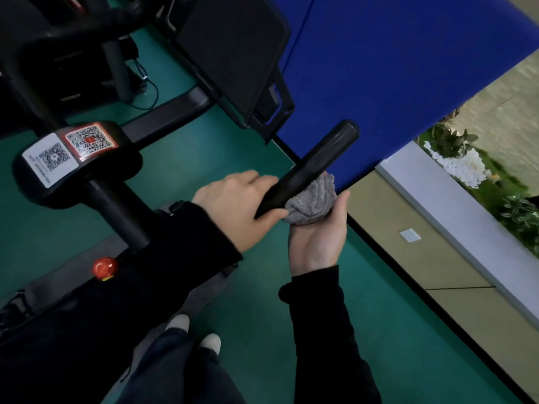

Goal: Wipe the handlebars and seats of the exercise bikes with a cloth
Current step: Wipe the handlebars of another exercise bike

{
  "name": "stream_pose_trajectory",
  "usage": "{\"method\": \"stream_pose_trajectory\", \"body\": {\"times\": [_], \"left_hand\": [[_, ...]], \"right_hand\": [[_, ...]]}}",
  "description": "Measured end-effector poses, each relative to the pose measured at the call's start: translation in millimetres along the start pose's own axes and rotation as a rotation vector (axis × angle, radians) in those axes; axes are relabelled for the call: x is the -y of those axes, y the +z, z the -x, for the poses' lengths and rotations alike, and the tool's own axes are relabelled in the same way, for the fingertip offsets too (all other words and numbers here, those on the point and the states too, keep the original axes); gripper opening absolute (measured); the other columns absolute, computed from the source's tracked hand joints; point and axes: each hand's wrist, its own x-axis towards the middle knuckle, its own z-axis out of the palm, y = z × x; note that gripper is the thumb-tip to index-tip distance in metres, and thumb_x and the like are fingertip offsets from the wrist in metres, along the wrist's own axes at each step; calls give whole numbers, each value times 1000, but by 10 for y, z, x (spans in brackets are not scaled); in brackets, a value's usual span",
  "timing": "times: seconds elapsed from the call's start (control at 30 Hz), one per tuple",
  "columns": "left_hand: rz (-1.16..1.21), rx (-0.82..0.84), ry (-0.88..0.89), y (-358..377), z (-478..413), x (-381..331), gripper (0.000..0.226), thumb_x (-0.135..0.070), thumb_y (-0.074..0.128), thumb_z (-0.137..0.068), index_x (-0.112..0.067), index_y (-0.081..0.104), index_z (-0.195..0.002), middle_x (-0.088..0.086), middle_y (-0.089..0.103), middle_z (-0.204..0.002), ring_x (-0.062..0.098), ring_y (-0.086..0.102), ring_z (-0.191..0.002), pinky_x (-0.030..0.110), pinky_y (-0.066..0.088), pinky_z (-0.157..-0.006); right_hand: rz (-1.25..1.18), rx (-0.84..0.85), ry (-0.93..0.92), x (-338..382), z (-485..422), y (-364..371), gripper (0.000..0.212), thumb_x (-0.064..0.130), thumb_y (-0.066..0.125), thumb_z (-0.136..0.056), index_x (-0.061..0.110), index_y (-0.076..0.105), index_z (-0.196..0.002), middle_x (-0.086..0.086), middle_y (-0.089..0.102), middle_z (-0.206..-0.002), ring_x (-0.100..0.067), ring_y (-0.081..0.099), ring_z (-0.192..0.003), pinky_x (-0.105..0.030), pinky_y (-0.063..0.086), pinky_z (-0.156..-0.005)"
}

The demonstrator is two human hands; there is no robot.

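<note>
While the grey cloth sits bunched against the underside of the black handlebar, the wipe of this bar looks to be in hand rather than finished. The cloth lies about midway along the bar, and the stretch out to the free end is bare. The right hand is turned palm up beneath it, its fingers cupped round the cloth and pressing it to the bar. The left hand grips the same bar just inboard of the cloth, fingers over the top and thumb beneath, apparently steadying it.

Nothing shows whether the bike's other handlebar has been wiped. No seat can be made out, so the seats probably remain. A second bike stands behind at the upper left, and its state cannot be told.

Counted:
- One cloth, one handlebar being worked and two hands.
- Two exercise bikes, at least in part.
- Two QR-code stickers on the near bike's centre block.
- One red knob lower on its frame.
- One dark screen panel beside a blue wall pad.
- Two light shoes on the green floor.
</note>
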Motion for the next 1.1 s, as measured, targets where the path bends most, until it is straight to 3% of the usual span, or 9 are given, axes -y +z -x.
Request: {"method": "stream_pose_trajectory", "body": {"times": [0.13, 0.27, 0.47, 0.63, 0.77, 0.93, 1.03, 1.1], "left_hand": [[68, 9, -17, 101, -145, -35, 45, -47, 54, -86, -26, 50, -126, -3, 57, -112, 24, 58, -104, 40, 51, -82], [183, -38, -26, 144, -113, -12, 44, -43, 61, -84, -22, 56, -123, 1, 58, -107, 29, 60, -97, 43, 52, -78], [229, -52, -29, 158, -113, 0, 43, -39, 63, -83, -20, 57, -122, 2, 58, -107, 32, 61, -91, 42, 52, -72], [242, -28, -17, 152, -103, 6, 43, -37, 63, -83, -18, 57, -121, 4, 58, -106, 33, 61, -89, 44, 52, -68], [249, -13, -16, 143, -108, 23, 44, -39, 60, -85, -19, 55, -123, 2, 57, -109, 31, 61, -90, 40, 50, -67], [253, 10, -4, 145, -106, 37, 44, -41, 57, -86, -21, 52, -125, 1, 55, -109, 30, 60, -90, 39, 49, -66], [252, 11, -10, 145, -106, 33, 44, -43, 57, -86, -22, 52, -125, 0, 55, -108, 30, 60, -89, 40, 50, -67], [255, 4, -13, 148, -107, 34, 44, -43, 57, -86, -23, 52, -125, -1, 55, -109, 29, 60, -88, 38, 50, -66]], "right_hand": [[25, -55, -52, -21, 30, 5, 38, 12, 37, -102, 1, 47, -136, -14, 54, -137, -27, 51, -128, -35, 45, -104], [100, -153, -171, -41, 7, 51, 36, -2, 48, -95, 6, 52, -130, -14, 63, -124, -22, 62, -109, -29, 54, -90], [185, -299, -407, 133, -265, 224, 16, -2, 55, -92, 9, 56, -103, -9, 65, -99, -19, 63, -94, -35, 51, -94], [349, -346, -476, -81, -12, 181, 17, 5, 63, -88, 11, 64, -104, -14, 67, -103, -25, 64, -98, -34, 53, -89], [351, -403, -509, 12, -149, 244, 18, -2, 61, -89, 12, 66, -98, -5, 69, -92, -15, 65, -88, -25, 53, -80], [475, -420, -555, -76, -63, 247, 13, 9, 66, -87, 18, 67, -97, -21, 65, -110, -29, 64, -102, -39, 51, -93], [621, -420, -611, -108, 3, 224, 13, 16, 66, -83, 17, 67, -96, -28, 62, -109, -40, 61, -103, -54, 49, -93], [686, -412, -671, -19, -59, 232, 12, 13, 65, -83, 15, 66, -96, -27, 62, -107, -41, 61, -103, -57, 48, -92]]}}
